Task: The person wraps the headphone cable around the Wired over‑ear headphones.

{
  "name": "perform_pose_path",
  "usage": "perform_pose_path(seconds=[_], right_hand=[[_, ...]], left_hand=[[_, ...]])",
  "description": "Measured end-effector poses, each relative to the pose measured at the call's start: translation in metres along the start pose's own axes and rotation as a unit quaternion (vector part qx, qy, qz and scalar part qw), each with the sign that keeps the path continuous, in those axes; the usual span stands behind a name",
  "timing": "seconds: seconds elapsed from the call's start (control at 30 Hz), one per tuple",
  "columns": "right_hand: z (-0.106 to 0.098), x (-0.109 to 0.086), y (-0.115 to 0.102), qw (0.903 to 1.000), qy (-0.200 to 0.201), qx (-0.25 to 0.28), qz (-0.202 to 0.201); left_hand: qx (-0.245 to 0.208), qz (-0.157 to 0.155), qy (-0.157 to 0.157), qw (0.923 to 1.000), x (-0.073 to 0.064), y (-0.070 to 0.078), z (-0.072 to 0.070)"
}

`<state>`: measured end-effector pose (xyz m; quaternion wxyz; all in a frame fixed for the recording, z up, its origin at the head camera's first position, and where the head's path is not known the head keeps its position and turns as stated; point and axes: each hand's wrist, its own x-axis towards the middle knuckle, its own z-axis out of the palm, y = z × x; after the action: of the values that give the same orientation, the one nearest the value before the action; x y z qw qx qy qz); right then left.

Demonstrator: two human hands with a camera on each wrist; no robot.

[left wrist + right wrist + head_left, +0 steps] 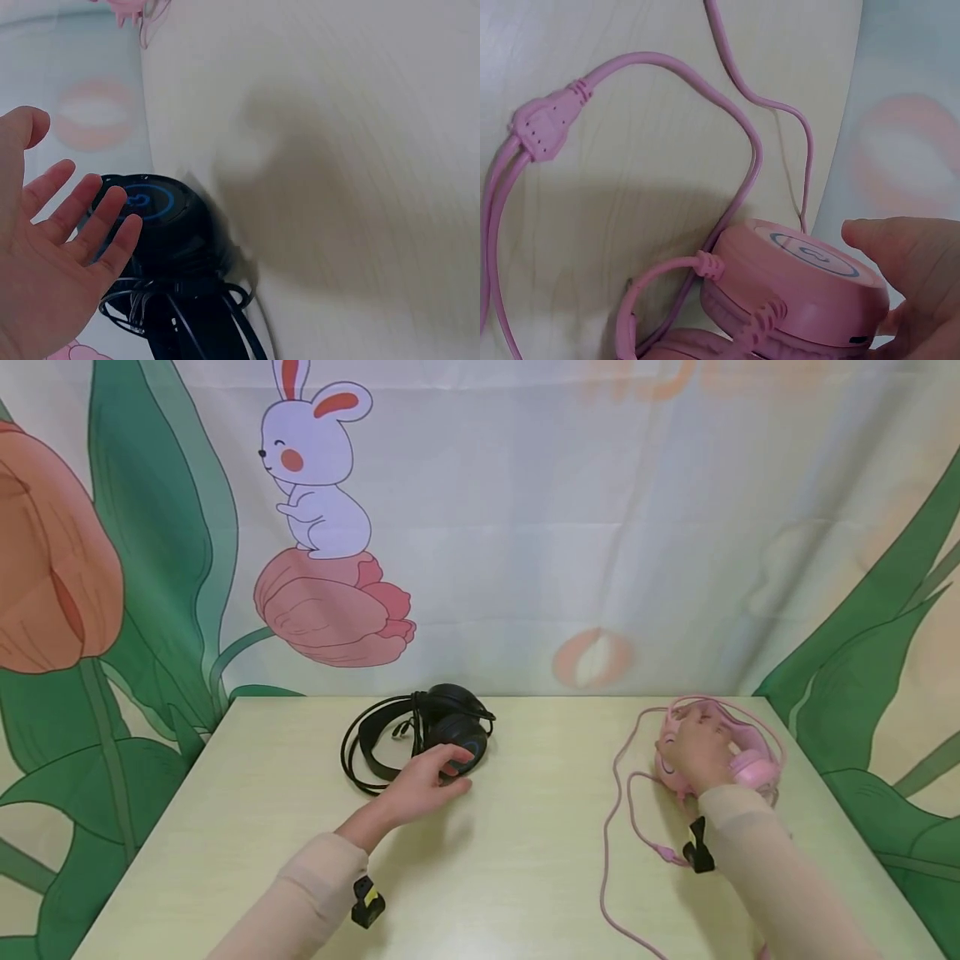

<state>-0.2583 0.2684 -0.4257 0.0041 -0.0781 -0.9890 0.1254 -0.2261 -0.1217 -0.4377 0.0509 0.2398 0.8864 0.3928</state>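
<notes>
Black headphones (456,727) with a coiled black cable lie at the back of the table, left of centre. My left hand (420,785) is over their near ear cup, its fingers loosely spread and holding nothing. In the left wrist view, a blue ring marks that ear cup (169,217), just beyond my fingers. Pink headphones (753,770) are at the table's back right. My right hand (697,747) grips them near the headband, fingers bent down over it. The right wrist view has my thumb beside the pink ear cup (802,292); the other fingertips are mostly hidden.
A pink cable (606,852) runs from the headphones towards the front of the pale wooden table (525,877). Its small splitter (666,853) lies beside my right wrist. A printed cloth (495,527) with a rabbit and tulips hangs behind the table.
</notes>
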Motion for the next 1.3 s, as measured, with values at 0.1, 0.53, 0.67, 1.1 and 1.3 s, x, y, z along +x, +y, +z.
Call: perform_pose_path(seconds=[0.1,0.53,0.67,1.1,1.3], right_hand=[[0.003,0.001,0.004,0.9995,-0.023,0.013,0.017],[0.013,0.004,0.019,0.999,-0.002,0.044,0.003],[0.015,0.004,0.02,0.999,0.004,0.045,-0.002],[0.017,-0.005,0.029,0.993,0.077,0.028,-0.085],[0.02,-0.012,0.031,0.9841,0.114,0.034,-0.132]], left_hand=[[-0.007,-0.006,-0.003,1.0,0.0,0.0,0.003],[-0.007,-0.007,0.005,0.9999,0.0,-0.004,0.017],[-0.01,-0.002,0.0,1.0,-0.001,-0.005,0.019],[-0.014,0.005,0.005,0.9999,-0.002,-0.004,0.02],[-0.015,0.01,0.003,0.9998,-0.001,-0.004,0.021]])
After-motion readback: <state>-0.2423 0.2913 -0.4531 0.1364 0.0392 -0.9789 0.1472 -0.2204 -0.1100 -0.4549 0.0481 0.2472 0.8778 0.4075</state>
